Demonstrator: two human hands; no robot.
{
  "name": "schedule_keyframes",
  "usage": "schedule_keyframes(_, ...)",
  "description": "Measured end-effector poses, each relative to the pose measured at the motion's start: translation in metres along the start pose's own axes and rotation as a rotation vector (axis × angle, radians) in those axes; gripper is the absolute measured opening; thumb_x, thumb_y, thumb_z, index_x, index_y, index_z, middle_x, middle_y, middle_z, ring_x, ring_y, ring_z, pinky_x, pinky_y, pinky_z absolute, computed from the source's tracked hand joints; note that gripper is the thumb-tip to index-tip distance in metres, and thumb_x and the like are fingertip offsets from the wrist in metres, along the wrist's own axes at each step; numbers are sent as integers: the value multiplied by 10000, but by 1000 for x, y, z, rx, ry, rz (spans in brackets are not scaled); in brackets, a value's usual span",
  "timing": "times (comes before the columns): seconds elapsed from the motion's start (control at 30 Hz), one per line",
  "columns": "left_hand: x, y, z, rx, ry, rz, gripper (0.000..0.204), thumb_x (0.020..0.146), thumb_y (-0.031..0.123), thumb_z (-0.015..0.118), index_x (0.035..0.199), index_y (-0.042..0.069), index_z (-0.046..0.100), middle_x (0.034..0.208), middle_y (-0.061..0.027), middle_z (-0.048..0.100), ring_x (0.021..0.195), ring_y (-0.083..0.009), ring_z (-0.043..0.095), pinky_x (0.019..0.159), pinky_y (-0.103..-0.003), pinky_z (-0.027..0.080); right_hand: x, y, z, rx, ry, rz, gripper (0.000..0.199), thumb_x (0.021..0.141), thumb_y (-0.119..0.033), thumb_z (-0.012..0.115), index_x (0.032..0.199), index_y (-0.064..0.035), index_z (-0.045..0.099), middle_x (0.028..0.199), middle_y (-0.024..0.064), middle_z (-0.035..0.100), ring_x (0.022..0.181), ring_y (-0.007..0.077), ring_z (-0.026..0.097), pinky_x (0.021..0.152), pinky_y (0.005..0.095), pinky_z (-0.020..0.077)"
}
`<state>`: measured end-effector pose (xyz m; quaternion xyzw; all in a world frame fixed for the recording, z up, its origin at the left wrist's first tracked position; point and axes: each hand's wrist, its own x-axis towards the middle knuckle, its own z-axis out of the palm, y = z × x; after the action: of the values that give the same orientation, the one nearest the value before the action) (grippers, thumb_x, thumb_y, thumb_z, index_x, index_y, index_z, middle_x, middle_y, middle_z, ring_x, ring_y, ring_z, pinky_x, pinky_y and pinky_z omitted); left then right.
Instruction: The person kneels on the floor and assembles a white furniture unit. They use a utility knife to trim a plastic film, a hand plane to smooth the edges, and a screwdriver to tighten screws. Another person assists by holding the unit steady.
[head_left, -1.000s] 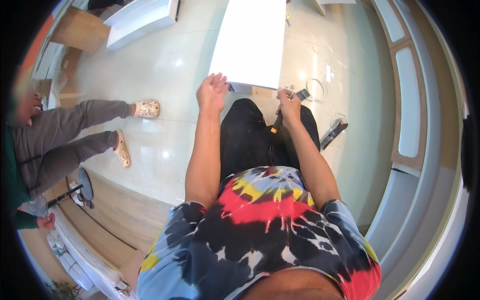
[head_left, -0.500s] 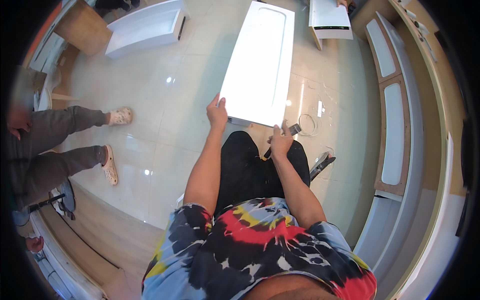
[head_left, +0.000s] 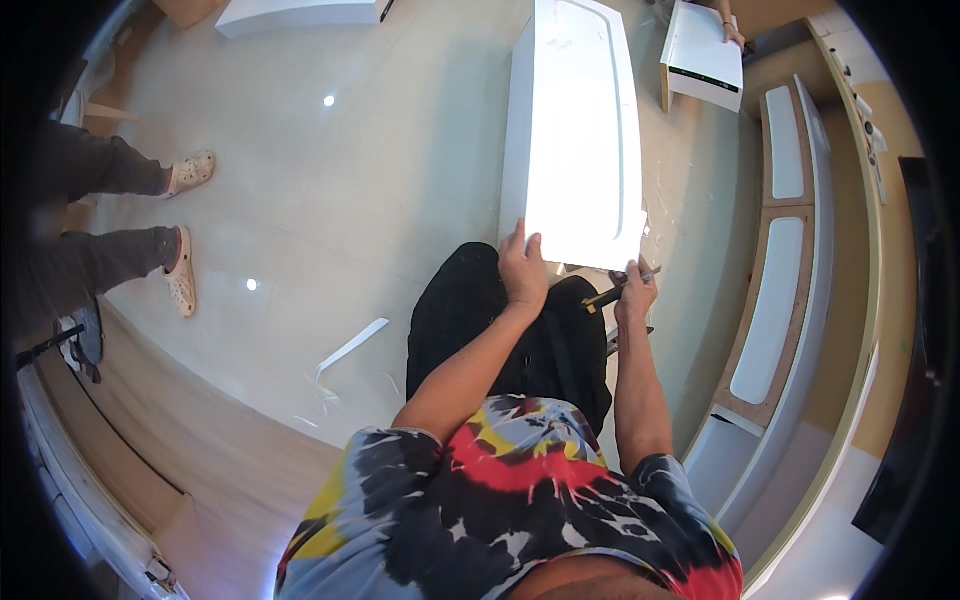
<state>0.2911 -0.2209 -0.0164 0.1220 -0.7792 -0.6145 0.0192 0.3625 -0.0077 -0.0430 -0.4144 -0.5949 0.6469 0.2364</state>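
A long white cabinet piece (head_left: 580, 140) lies ahead of me, its top marked by a rounded rectangular groove. Its left side face now shows, box-like and deep. My left hand (head_left: 522, 270) grips the near end close to the left corner, thumb on top. At the near right corner, my right hand (head_left: 637, 293) pinches the edge. That same hand also holds a slim dark tool with a yellow end (head_left: 603, 299), partly covered by the fingers; its exact kind is unclear. The undersides of both grips are hidden.
Another person's legs and pale clogs (head_left: 180, 275) stand at the left. A white strip (head_left: 352, 346) lies on the tiled floor. A co-worker's hand rests on a white drawer (head_left: 705, 50) at the far right. A tall cabinet frame (head_left: 815, 190) lines the right side.
The view has swung, so the white piece and both hands sit farther right. More of the piece's left side shows. The white floor strip has come into view.
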Motion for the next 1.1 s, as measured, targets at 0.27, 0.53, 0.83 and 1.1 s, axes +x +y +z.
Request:
schedule_keyframes(0.27,-22,4,8,-39,-36,-1,416,921,106,623,1306,-43,573,1222,-241,633,1149,-384,601,960,-414,486,6,-11,-9,-155,55,-82,317,973,-103,605,1239,70,593,926,96,633,655,154,616,678,356,621)
schedule_keyframes(0.53,-26,8,-15,29,-168,-8,442,893,104,634,1278,-100,564,1316,-293,568,1222,-417,554,1046,-424,435,-3,-12,6,-212,108,-36,414,980,-154,581,1316,82,528,1093,180,626,763,254,688,650,338,606)
schedule_keyframes(0.83,-59,15,-48,-60,-395,-54,448,863,114,673,1245,-101,580,1348,-281,552,1078,-374,652,908,-376,531,-13,-16,1,-230,83,-13,440,988,-189,588,1336,66,500,1109,171,599,751,241,675,587,346,612)
schedule_keyframes(1.1,-32,-15,-46,-403,-210,-607,457,913,166,623,1320,-34,562,1076,-159,686,974,-232,664,690,-328,582,-1,-20,-6,-200,23,94,414,985,-217,617,1305,25,514,1042,137,586,774,235,629,665,426,616)
